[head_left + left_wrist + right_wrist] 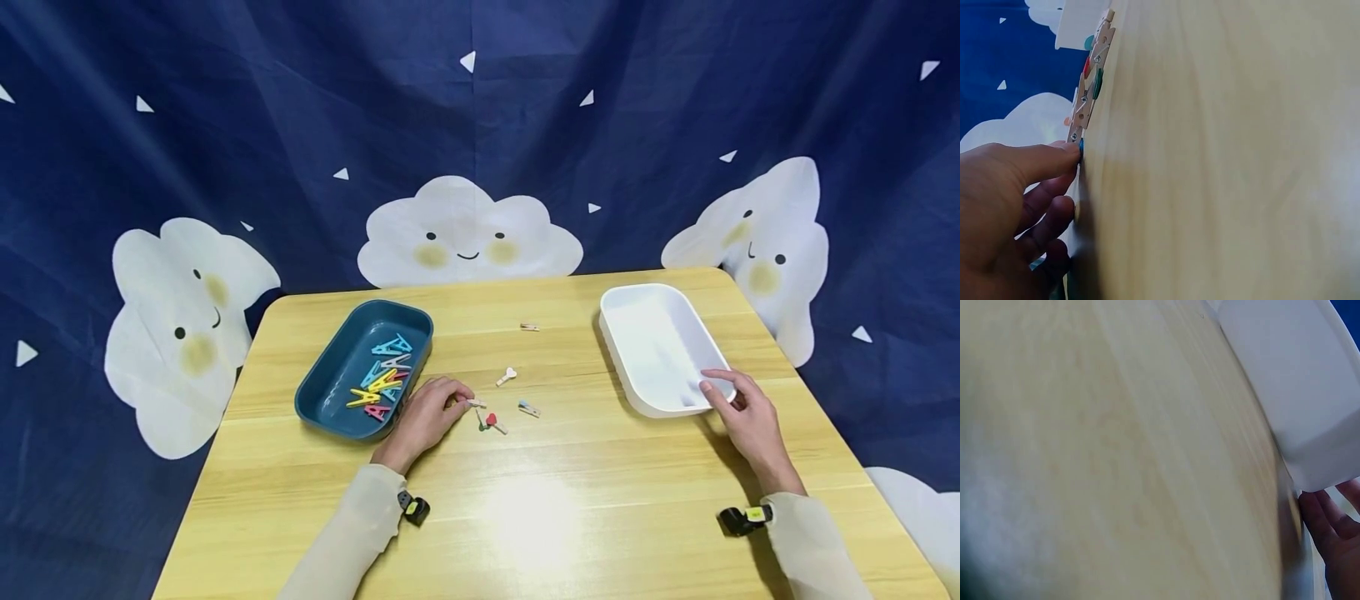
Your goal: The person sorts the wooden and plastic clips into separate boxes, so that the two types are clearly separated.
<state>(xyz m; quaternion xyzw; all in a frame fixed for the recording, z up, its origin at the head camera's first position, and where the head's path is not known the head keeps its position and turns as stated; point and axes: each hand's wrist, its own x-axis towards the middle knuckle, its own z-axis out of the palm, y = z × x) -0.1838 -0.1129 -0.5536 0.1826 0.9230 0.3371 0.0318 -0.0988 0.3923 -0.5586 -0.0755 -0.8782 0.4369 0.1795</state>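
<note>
My left hand (429, 417) pinches a small wooden clothespin (476, 403) between thumb and fingertips, low over the table; a blue bit shows by the fingertips in the left wrist view. Right beside it lie a clothespin with a red heart (492, 421) and one with a green decoration (482, 420). A white-heart clothespin (506, 377) and a blue-tipped clothespin (528, 409) are slightly farther off. At the right, my right hand (753, 425) holds the near right corner of a white bin (637, 367), thumb and index finger over its rim. No clothespins show inside that bin.
A dark teal bin (330, 400) stands just left of my left hand, with several colourful plastic clothespins (384, 379) in it. Another small clothespin (529, 327) lies toward the back of the wooden table (450, 533). A blue cloud-patterned curtain (472, 125) hangs behind.
</note>
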